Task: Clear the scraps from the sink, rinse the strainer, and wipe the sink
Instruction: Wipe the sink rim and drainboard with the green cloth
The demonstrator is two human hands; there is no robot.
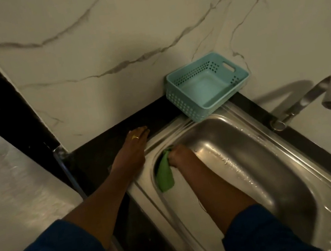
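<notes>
The steel sink (262, 165) runs from the middle to the lower right, its basin wet with small droplets. My right hand (182, 154) is inside the basin at its upper left corner, closed on a green cloth (164, 175) pressed against the basin wall. My left hand (134, 147) lies flat, fingers extended, on the dark counter at the sink's rim, holding nothing. No strainer or scraps are visible; my right forearm hides part of the basin floor.
A light blue perforated plastic basket (206, 86) stands on the counter corner and sink edge, against the marble wall. A steel tap (310, 99) reaches over the sink from the right wall. A dark counter strip (106, 149) borders the sink.
</notes>
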